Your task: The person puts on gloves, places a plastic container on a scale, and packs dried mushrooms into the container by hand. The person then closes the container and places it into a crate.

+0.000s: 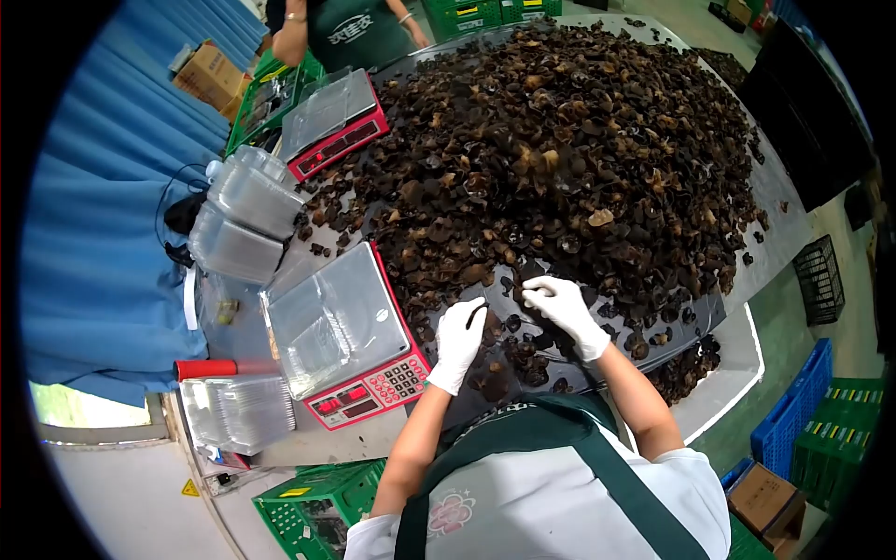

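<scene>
A large heap of dark brown wood ear mushrooms (560,149) covers most of the table. At its near edge, both my hands wear white gloves. My left hand (459,343) has its thumb and forefinger brought together, just right of the near scale; whatever may be between them is too small to make out. A short way to the right, my right hand (567,313) is bent with its fingertips pinched over the dark table surface. Small dark pieces lie right by those fingertips, and I cannot tell if one is held. Loose mushrooms lie below and between the hands.
A red scale (341,327) with a clear plastic tray on it stands at my left, another scale (336,121) beyond. Stacked clear containers (243,215) line the left side. A white bin (737,373) with mushrooms sits at right. Across the table stands a person in a green apron (359,33).
</scene>
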Tool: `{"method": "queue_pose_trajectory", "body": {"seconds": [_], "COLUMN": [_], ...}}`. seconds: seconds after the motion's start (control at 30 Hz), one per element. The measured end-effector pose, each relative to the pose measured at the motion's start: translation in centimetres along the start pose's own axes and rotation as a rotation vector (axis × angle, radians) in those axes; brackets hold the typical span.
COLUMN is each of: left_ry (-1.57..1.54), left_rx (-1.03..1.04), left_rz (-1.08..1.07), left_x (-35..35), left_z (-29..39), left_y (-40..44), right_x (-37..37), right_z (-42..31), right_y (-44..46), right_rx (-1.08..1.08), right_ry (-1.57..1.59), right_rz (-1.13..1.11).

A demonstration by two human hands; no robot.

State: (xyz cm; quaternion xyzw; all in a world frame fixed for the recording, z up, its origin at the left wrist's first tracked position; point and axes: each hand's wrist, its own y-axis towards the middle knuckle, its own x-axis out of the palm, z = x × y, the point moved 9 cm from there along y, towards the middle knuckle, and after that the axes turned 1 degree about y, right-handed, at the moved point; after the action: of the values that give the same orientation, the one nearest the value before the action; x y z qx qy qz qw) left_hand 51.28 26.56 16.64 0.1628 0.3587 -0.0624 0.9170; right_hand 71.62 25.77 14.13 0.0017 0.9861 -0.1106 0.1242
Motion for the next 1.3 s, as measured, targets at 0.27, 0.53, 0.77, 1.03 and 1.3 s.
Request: {"method": "queue_pose_trajectory", "body": {"seconds": [0.27, 0.53, 0.77, 1.03, 1.3], "left_ry": [-0.184, -0.265, -0.244, -0.155, -0.089], "left_rx": [-0.227, -0.260, -0.041, 0.490, 0.005], "left_rz": [0.074, 0.111, 0.083, -0.188, -0.011], "left_x": [-4.7, -5.2, -4.3, -0.9, -4.0], "left_z": [0.2, 0.8, 6.4, 13.9, 5.2], "left_y": [-1.7, -1.5, -0.9, -2.5, -2.3], "right_x": [6.1, 1.5, 2.9, 7.0, -3.2], "right_z": [-0.8, -1.0, 0.3, 2.7, 0.5], "right_y": [4.3, -0.9, -6.1, -8.0, -9.9], "right_rx": [-0.294, 0.036, 0.423, 0.603, 0.196], "right_ry": [-0.892, 0.431, 1.116, 1.332, 0.767], "right_rz": [0.069, -0.179, -0.249, -0.300, -0.403]}}
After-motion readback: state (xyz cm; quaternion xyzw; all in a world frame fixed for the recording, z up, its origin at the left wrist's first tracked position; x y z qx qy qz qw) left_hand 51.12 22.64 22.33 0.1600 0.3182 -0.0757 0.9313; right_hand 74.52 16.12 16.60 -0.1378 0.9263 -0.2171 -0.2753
